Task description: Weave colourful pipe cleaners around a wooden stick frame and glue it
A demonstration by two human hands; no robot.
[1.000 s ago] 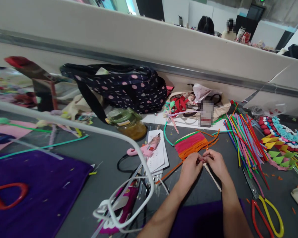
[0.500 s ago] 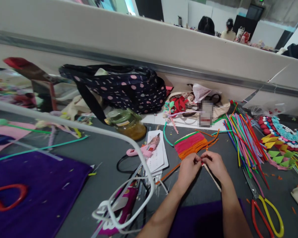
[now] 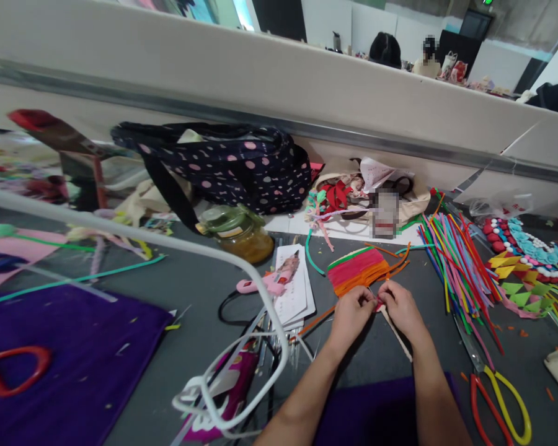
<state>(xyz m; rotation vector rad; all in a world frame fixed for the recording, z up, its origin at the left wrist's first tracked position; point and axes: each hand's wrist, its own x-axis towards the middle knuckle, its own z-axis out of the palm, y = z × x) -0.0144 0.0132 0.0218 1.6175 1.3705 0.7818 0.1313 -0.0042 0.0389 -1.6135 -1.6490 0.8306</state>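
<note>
My left hand [image 3: 353, 316] and my right hand [image 3: 402, 310] meet just below a woven-looking panel, thumbs and fingertips pinched together. Between them shows a small red bit at the upper end of a cream pipe cleaner [image 3: 397, 334], whose tail slants down beside my right wrist. Fingertips hide part of the join. Beyond the hands, the panel of pipe cleaners [image 3: 358, 269] lies flat, striped green, pink and orange. Loose orange ends stick out at its right side. An orange pipe cleaner [image 3: 318, 323] runs down to the left.
Many coloured pipe cleaners [image 3: 460, 260] are heaped to the right, above large scissors [image 3: 506, 402]. On the left are a white tube frame [image 3: 204, 248], a pink glue gun [image 3: 279, 275], paper sheets [image 3: 302, 297] and a lidded jar [image 3: 237, 232]. Bags stand along the partition.
My hands stay close together with slight finger movement at the red end. More of the red bit shows between the fingertips, and the cream tail has shifted slightly.
</note>
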